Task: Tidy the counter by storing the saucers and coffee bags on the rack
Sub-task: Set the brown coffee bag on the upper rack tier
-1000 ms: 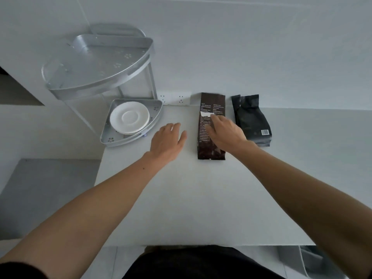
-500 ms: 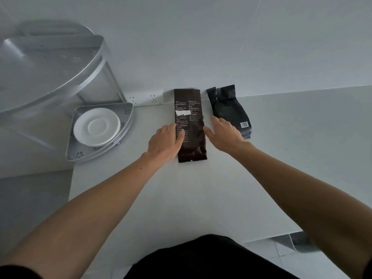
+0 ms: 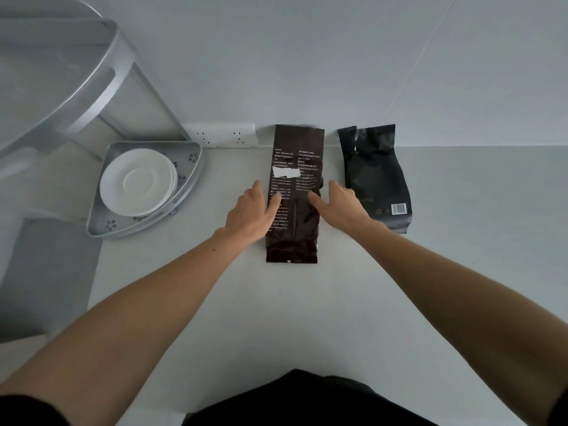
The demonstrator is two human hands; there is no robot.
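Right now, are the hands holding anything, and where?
Both hands, left and right, touch the brown coffee bag at its middle sides; it lies flat, not lifted.

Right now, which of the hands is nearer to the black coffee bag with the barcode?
Right. The right hand lies just beside the black coffee bag; the left hand is beyond the brown coffee bag.

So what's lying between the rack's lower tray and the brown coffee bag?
Only the left hand, at the brown bag's left edge; the counter from it to the lower tray is bare in the head view.
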